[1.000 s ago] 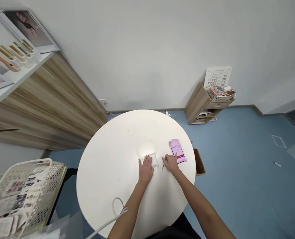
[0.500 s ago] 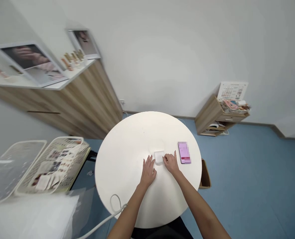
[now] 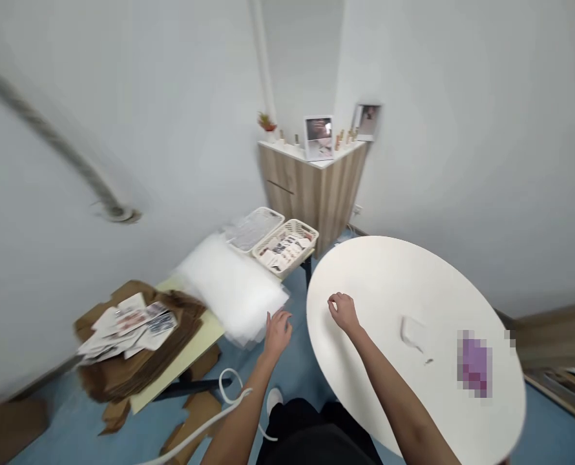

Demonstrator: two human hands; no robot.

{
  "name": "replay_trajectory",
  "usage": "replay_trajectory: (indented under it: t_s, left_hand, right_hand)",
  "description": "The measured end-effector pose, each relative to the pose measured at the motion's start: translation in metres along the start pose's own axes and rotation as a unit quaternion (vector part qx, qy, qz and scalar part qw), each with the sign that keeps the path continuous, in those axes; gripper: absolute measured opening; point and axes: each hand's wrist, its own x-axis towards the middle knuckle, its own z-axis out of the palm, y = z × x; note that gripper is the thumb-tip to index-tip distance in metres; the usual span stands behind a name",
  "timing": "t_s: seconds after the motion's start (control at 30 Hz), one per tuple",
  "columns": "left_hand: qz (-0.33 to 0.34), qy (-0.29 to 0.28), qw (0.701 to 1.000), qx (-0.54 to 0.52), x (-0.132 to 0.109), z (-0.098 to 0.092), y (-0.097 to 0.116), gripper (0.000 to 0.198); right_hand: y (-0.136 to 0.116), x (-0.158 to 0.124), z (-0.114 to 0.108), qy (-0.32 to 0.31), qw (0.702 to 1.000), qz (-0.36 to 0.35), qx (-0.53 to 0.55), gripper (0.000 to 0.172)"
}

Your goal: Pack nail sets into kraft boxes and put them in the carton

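Hands apart: L hand [image 3: 278, 334] open, fingers spread, off the surface, near plastic sheets [image 3: 232, 290]; R hand [image 3: 344, 312] curled over round surface [image 3: 389, 271], can't tell if pinching. Further on, small white pouch [image 3: 412, 332] lies flat: prob light, soft, take by edge.

Two hands [image 3: 311, 323] at six o'clock; one round white table [image 3: 394, 271] at three o'clock, bearing one white packet [image 3: 413, 332] and one pink, pixelated oblong [image 3: 474, 365]. At twelve o'clock, one wooden corner cabinet [image 3: 311, 194] topped by two framed pictures [image 3: 319, 137] and one potted plant [image 3: 267, 121]. At eleven o'clock, two baskets [image 3: 285, 247] and one stack of clear plastic sheets [image 3: 229, 290]. At eight o'clock, one heap of brown cardboard [image 3: 117, 361].
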Motion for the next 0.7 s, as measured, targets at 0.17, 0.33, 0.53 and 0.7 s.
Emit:
replay_trajectory:
  t_s: [0.17,0.33,0.53,0.7]
  left_hand:
    - [-0.056,0.062,0.996,0.017,-0.036,-0.075,-0.072,0.03]
    - [-0.08,0.139,0.987,0.009,-0.071,-0.135,-0.124,0.029]
    - [-0.144,0.231,0.962,-0.036,-0.108,-0.19,-0.161,0.026]
    - [-0.343,0.381,0.849,-0.132,-0.122,-0.216,-0.193,0.033]
  right_hand:
    - [-0.095,0.028,0.052,-0.052,0.994,-0.092,-0.009,0.02]
    - [-0.183,0.047,0.101,-0.104,0.979,-0.173,-0.013,0.019]
    - [-0.281,0.055,0.153,-0.123,0.959,-0.249,0.046,0.021]
    - [-0.359,0.057,0.178,-0.12,0.931,-0.308,0.152,0.032]
